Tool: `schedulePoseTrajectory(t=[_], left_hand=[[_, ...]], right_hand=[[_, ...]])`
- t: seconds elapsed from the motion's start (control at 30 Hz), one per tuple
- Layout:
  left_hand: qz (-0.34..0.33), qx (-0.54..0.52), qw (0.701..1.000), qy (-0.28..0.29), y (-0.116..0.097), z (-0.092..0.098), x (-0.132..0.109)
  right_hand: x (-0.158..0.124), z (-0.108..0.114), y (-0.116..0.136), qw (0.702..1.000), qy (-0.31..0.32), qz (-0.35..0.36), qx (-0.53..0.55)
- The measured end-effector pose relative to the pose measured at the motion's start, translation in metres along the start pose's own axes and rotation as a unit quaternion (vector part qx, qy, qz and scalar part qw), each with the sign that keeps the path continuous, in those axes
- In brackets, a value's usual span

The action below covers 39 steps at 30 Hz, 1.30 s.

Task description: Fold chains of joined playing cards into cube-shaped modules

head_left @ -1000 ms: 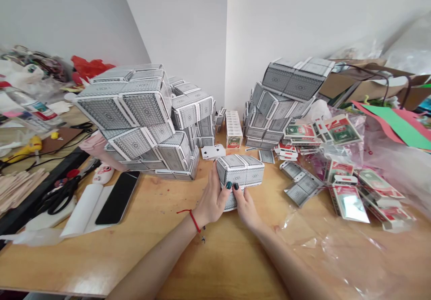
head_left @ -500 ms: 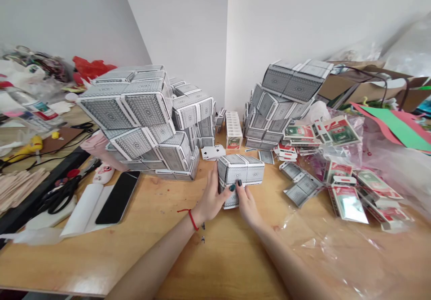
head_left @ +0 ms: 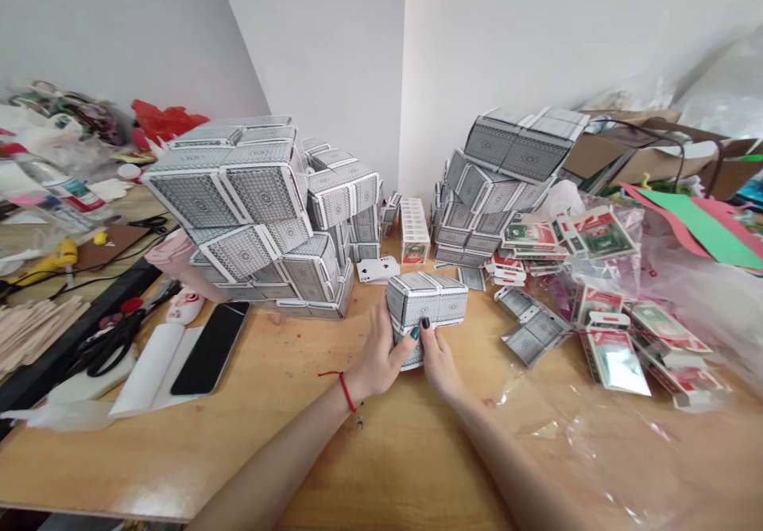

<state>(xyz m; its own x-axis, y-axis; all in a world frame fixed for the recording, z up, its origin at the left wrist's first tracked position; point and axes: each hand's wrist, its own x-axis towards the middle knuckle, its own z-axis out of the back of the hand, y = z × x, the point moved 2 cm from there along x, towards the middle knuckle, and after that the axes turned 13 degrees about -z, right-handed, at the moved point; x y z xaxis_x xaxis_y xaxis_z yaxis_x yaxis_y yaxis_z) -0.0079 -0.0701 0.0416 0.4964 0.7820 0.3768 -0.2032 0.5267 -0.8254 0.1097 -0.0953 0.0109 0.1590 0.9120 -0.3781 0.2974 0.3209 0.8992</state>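
Between my two hands is a block of folded playing cards (head_left: 427, 300) with grey patterned backs. My left hand (head_left: 381, 352) grips its left side, thumb pressed on the front face. My right hand (head_left: 441, 364) holds it from the lower right, thumb also on the front; the other fingers are mostly hidden. Behind it, face-up playing cards (head_left: 377, 269) lie on the wooden table (head_left: 381, 467). To the left rises a large stack of card blocks (head_left: 256, 205); on the right stands another stack of card blocks (head_left: 501, 181).
Boxed card decks (head_left: 413, 233) stand in a row between the stacks. Loose card boxes (head_left: 617, 360) and clear plastic wrap (head_left: 572, 436) lie at right, near folded grey-backed cards (head_left: 530, 324). At left are a phone (head_left: 210, 348), black scissors (head_left: 110, 344) and a yellow glue gun (head_left: 56, 261).
The view has shifted very slightly. Both hands keep hold of the card block in nearly the same place, with only a tiny movement of the left hand.
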Motion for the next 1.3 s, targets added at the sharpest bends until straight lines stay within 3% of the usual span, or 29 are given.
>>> schedulePoseTrajectory(t=[0.13,0.33,0.63,1.1,1.3], left_hand=[[0.009,-0.011,1.0,0.005,-0.002,0.0,0.002],[0.064,-0.044,0.996,-0.042,-0.002,-0.006,-0.002],[0.036,-0.03,0.997,-0.06,-0.007,-0.016,-0.005],[0.015,-0.009,1.0,-0.013,0.0,-0.012,-0.003],[-0.014,-0.083,0.995,-0.048,0.016,-0.001,0.003]], right_hand=[[0.001,0.001,-0.001,1.0,-0.002,-0.004,0.013],[0.01,0.002,-0.003,0.993,0.009,-0.039,0.108],[0.012,0.0,-0.005,0.979,0.016,-0.087,0.181],[0.014,0.004,-0.008,0.994,0.001,-0.034,0.105],[0.006,0.01,0.007,0.993,0.093,0.043,0.065]])
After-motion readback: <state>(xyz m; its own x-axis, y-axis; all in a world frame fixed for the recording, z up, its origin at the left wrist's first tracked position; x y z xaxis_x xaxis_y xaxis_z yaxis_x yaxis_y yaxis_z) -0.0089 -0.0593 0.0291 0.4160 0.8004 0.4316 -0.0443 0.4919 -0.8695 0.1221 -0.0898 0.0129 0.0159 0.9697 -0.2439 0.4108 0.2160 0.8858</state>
